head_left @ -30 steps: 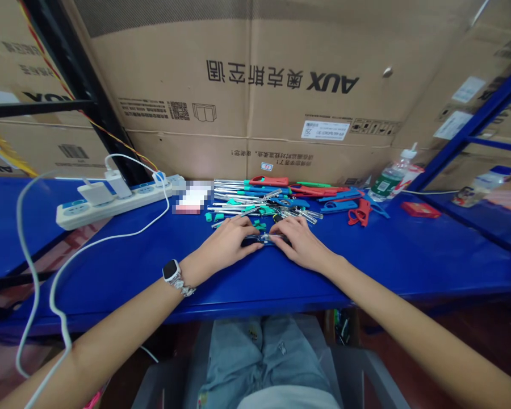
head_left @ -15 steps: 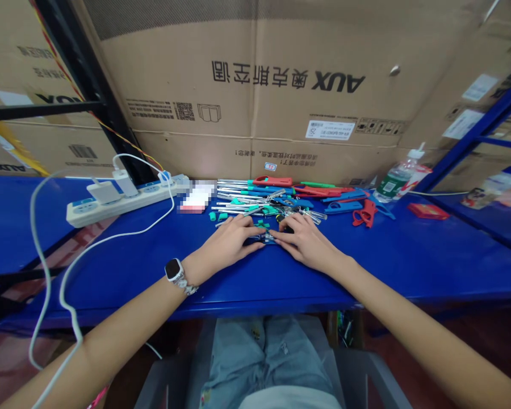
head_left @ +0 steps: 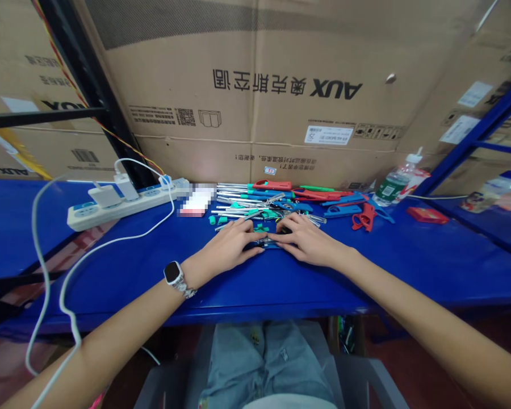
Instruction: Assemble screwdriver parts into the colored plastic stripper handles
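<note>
On the blue tabletop, my left hand (head_left: 233, 245) and my right hand (head_left: 310, 243) meet fingertip to fingertip. Thumb and fingers of both close on a small blue and silvery piece (head_left: 269, 245), largely hidden by the fingertips; its exact kind I cannot make out. Just beyond the hands is a heap of metal tubes (head_left: 235, 199), some with blue or green ends, and small green plastic parts (head_left: 222, 220). Red shells (head_left: 272, 185) and blue shells (head_left: 344, 211), like long-nosed lighter bodies, lie behind and to the right.
A white power strip (head_left: 79, 216) with plugged-in chargers and a white cable stands at the left. To the right are a plastic bottle (head_left: 392, 184) and a flat red packet (head_left: 427, 215). A large cardboard box (head_left: 281, 113) walls off the back.
Both hands stay at the same spot, with the small piece still between them. The fingertips have shifted slightly and drawn closer together over it. The view has tilted a little.
</note>
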`<state>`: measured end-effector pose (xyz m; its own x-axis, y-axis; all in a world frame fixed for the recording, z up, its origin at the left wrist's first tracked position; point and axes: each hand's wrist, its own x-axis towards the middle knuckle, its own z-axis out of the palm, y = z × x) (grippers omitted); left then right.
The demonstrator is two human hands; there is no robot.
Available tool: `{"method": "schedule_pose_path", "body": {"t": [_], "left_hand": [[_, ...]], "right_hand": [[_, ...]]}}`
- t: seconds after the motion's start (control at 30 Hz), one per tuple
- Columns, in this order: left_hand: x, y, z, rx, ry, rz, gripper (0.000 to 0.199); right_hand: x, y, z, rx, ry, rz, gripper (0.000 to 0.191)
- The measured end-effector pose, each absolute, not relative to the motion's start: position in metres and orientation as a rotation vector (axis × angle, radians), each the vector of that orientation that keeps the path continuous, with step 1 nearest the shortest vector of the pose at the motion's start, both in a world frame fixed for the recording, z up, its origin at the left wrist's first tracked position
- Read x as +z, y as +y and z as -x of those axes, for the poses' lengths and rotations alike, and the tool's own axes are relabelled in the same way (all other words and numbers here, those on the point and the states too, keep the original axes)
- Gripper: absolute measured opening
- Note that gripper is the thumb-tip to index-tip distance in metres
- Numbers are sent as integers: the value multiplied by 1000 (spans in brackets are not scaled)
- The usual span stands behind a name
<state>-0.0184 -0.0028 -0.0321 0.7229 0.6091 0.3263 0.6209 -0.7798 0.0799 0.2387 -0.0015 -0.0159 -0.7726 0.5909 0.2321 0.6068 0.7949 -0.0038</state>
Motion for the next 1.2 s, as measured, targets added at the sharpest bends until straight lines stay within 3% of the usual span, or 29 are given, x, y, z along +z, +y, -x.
{"method": "schedule_pose_path", "body": {"t": [0.2, 0.37, 0.57, 0.8, 1.0, 1.2], "left_hand": [[-27, -9, 14, -385, -946, 2761, 32], [-27, -13, 10, -328, -943, 2701, 31], [-30, -9, 13, -464, -936, 2766, 31], [-35, -10, 12, -333, -863, 2644, 26], [-38, -13, 11, -336, -865, 2628, 28], [-30, -17, 10, -286, -898, 2614, 31]], "right_hand": [[-26, -14, -239, -184, -2721, 1035, 41], [-32, -33, -242, -190, -2696, 1093, 57], [-33, -47, -239, -182, -2699, 1104, 46], [-33, -50, -225, -252, -2660, 1211, 42], [-39, -51, -212, -105, -2505, 1291, 41], [-26, -48, -234, 128, -2336, 1203, 51]]}}
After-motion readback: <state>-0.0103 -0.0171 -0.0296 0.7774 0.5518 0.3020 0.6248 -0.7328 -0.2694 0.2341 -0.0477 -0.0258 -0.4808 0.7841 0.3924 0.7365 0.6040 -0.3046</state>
